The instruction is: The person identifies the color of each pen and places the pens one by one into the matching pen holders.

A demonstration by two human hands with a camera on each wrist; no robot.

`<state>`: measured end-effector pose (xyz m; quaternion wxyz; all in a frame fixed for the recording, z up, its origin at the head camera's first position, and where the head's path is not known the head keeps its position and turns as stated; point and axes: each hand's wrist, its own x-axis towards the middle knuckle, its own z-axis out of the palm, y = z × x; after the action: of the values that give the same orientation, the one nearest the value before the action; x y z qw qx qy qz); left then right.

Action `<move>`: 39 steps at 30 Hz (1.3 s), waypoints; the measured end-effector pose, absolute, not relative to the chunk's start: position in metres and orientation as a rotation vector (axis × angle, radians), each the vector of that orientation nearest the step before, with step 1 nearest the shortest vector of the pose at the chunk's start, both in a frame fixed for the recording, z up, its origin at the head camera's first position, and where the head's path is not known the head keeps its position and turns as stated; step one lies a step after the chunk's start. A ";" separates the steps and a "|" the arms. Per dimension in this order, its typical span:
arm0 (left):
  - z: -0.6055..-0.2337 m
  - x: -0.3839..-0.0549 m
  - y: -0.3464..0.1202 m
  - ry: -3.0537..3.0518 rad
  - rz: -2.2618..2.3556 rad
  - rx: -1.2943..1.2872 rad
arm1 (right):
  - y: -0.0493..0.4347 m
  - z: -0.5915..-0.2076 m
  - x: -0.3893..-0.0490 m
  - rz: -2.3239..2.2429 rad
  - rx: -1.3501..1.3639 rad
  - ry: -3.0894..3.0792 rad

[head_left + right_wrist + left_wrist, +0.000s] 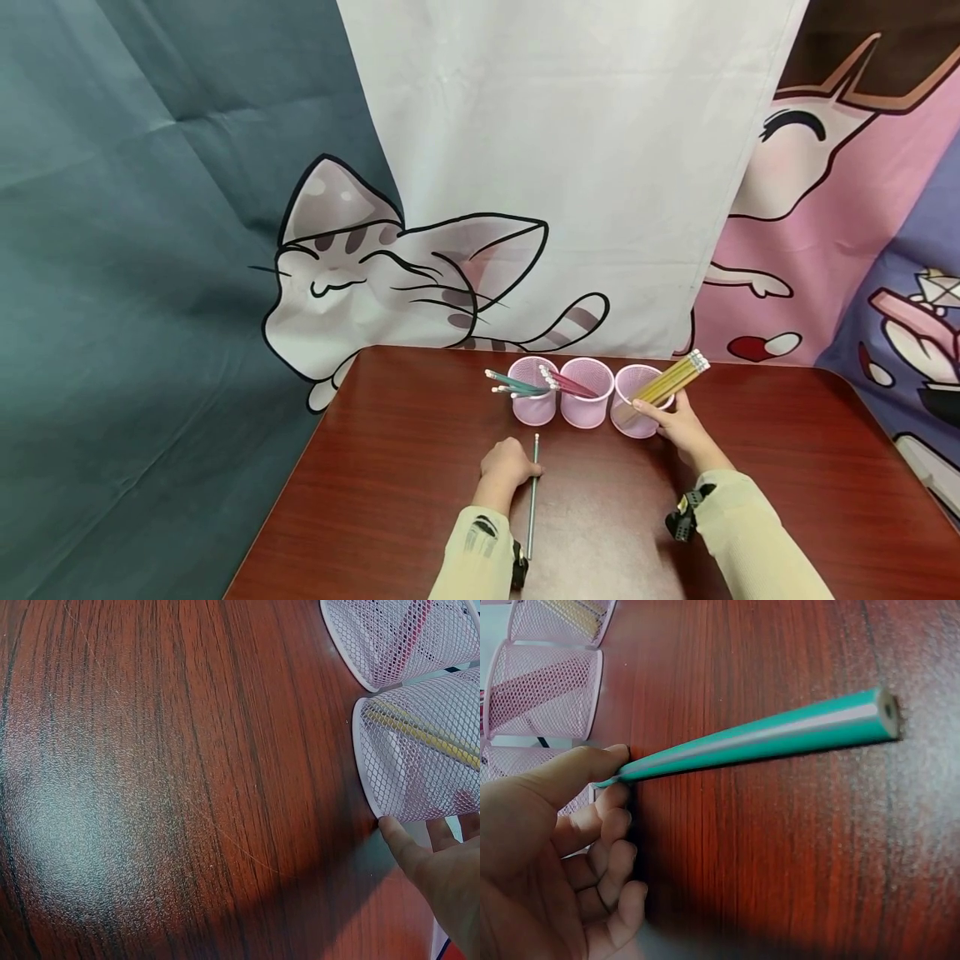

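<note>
A green pencil lies lengthwise on the table, and my left hand pinches it between thumb and forefinger; the left wrist view shows its flat unsharpened end pointing away from the hand. My right hand holds the rightmost pink mesh cup, its thumb across the front and other fingers at the side. Yellow pencils lean to the right in that cup, white erasers up. In the right wrist view a fingertip touches the cup near its base.
To the left stand a middle mesh cup with red pencils and a left mesh cup with green pencils. All are on a reddish-brown table. A printed cloth hangs behind the table's far edge.
</note>
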<state>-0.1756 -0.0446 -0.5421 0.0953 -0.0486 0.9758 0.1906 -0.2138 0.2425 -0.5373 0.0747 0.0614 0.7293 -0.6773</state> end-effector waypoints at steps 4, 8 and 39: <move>-0.543 -0.175 -0.045 2.900 0.559 -0.141 | 0.242 -0.537 -0.214 -2.036 0.189 2.181; -0.544 -0.175 -0.045 2.898 0.557 -0.142 | 0.243 -0.538 -0.214 -2.042 0.193 2.169; -0.513 -0.171 -0.045 2.943 0.750 0.003 | 0.244 -0.539 -0.216 -2.038 0.197 2.176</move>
<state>-0.1715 -0.0451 -0.5127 0.0525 0.0009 0.9677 0.2465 -0.2161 0.2437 -0.5392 0.0766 0.0656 0.7262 -0.6800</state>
